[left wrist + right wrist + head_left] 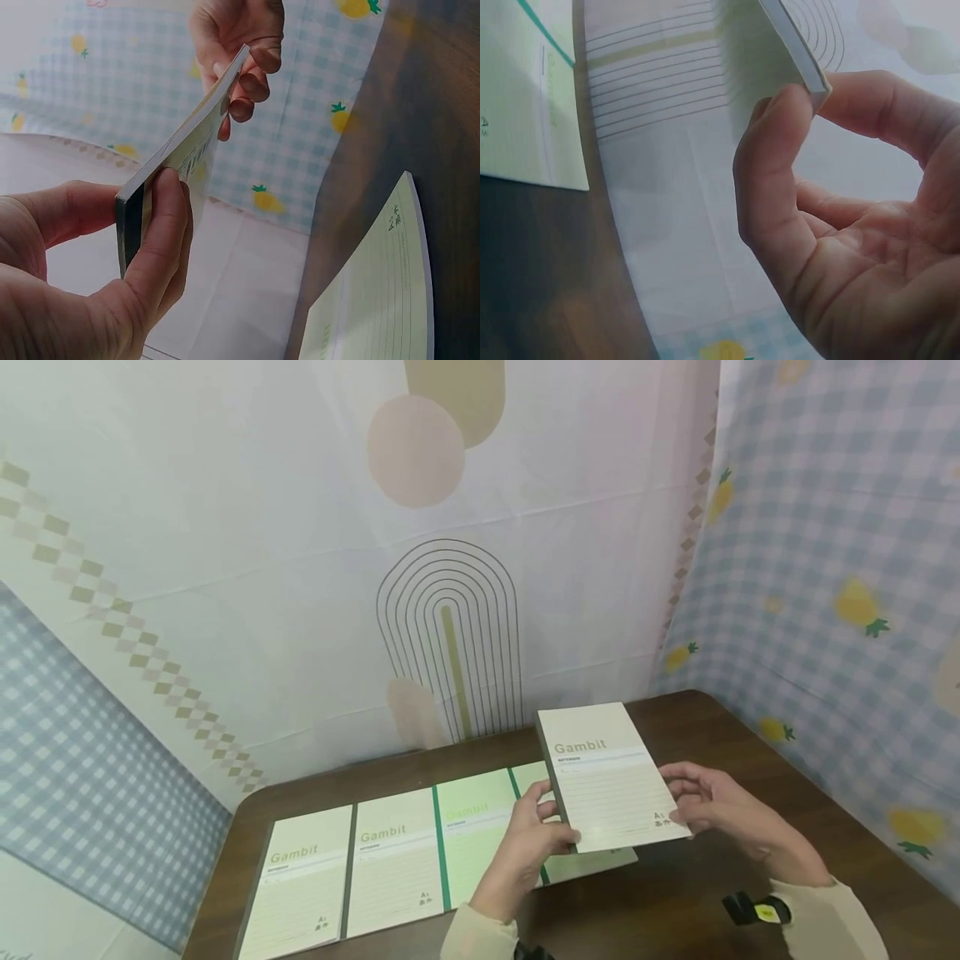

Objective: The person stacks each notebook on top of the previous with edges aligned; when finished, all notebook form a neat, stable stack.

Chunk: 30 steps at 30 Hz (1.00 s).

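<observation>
As held notebook (607, 785) overhangs | rightmost green notebook (581, 864) part-hidden | brown table (675, 893) beneath

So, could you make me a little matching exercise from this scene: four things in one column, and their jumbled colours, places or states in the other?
Things:
1. Held notebook
2. Left fingers
3. Right fingers
4. Table

Descriptions:
A. Dark brown
B. Pinching the edge opposite the dark spine
C. Cream-covered, up off the table
D. Gripping the dark spine side

Right pairs: 1-C, 2-D, 3-B, 4-A
</observation>
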Available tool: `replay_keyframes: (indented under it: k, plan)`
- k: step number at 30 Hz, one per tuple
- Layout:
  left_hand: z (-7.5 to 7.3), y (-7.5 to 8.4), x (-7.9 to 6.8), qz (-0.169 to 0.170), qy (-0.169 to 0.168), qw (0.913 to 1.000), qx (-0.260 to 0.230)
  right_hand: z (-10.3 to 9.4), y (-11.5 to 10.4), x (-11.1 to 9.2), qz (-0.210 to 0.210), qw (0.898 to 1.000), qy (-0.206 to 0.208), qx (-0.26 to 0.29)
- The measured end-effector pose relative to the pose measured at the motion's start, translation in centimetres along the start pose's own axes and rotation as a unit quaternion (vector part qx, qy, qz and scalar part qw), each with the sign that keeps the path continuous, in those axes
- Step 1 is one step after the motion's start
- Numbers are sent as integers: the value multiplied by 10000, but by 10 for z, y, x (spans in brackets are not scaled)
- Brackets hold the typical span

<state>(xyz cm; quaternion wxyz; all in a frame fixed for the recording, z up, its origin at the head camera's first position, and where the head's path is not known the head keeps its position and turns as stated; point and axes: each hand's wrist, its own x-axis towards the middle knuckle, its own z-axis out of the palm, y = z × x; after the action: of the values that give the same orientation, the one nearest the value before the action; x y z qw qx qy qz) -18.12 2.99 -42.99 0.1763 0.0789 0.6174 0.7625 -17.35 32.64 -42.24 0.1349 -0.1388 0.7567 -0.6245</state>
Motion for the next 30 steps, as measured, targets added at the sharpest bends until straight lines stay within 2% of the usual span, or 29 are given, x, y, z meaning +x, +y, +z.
replay_keyframes:
  k: [10, 19, 30]
  plan:
    - [-8, 3, -7, 23, 20, 10000, -95, 10, -2, 1, -266, 9995, -55, 159]
    - [-15, 5, -15, 50, -11, 9999, -107, 22, -4, 4, -87, 9997, 70, 202]
    - [-24, 5, -25, 70, 196, 9998, -60, 37, -6, 9, -97, 9998, 49, 183]
